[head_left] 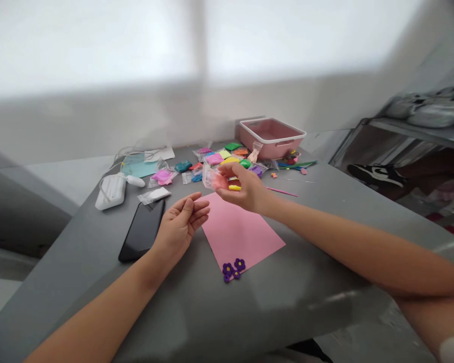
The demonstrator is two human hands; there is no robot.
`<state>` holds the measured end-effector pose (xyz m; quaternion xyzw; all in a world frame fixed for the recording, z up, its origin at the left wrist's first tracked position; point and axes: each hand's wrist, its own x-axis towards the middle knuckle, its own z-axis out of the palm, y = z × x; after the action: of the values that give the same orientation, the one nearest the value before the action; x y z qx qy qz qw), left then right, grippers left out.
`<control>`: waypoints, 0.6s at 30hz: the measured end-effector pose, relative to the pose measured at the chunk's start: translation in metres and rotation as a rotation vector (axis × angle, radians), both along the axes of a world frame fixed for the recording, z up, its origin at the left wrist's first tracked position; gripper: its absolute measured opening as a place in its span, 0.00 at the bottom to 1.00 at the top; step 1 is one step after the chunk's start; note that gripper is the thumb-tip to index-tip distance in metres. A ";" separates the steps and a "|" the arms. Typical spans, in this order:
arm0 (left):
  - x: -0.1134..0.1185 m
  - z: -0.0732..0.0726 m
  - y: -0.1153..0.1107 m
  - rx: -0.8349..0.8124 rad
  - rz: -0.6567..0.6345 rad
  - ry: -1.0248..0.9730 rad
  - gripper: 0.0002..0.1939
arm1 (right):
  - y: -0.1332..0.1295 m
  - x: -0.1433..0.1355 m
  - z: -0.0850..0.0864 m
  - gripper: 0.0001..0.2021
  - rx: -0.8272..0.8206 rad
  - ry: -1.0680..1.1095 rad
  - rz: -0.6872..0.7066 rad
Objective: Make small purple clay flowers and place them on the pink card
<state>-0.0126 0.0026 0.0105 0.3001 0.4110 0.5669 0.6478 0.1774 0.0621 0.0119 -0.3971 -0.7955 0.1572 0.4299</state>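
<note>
My right hand holds a small clear plastic bag with a coral-red lump of modelling clay in it, above the far part of a pink paper sheet. My left hand is just left of the sheet, palm turned inward and fingers loosely stretched; nothing shows in it. At the sheet's near corner lie several purple clay flowers with yellow centres. A piece of yellow clay shows behind my right fingers.
Several bagged clays, such as a pink packet, lie at the back. A pink bin stands behind them. A black phone and a white power strip are on the left. A thin pink tool lies right of my right hand.
</note>
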 end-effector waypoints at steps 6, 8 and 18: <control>-0.001 0.003 0.001 -0.080 -0.057 -0.041 0.14 | -0.015 0.020 -0.015 0.21 0.077 0.079 0.086; -0.003 0.002 0.001 -0.097 -0.071 -0.026 0.15 | -0.014 0.021 -0.018 0.21 0.148 0.014 0.093; -0.002 -0.002 -0.003 -0.044 -0.085 0.083 0.11 | -0.009 0.017 -0.036 0.25 0.405 -0.020 0.168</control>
<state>-0.0149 -0.0003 0.0082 0.3264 0.4366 0.5167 0.6602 0.1944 0.0530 -0.0239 -0.2366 -0.8453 0.0255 0.4783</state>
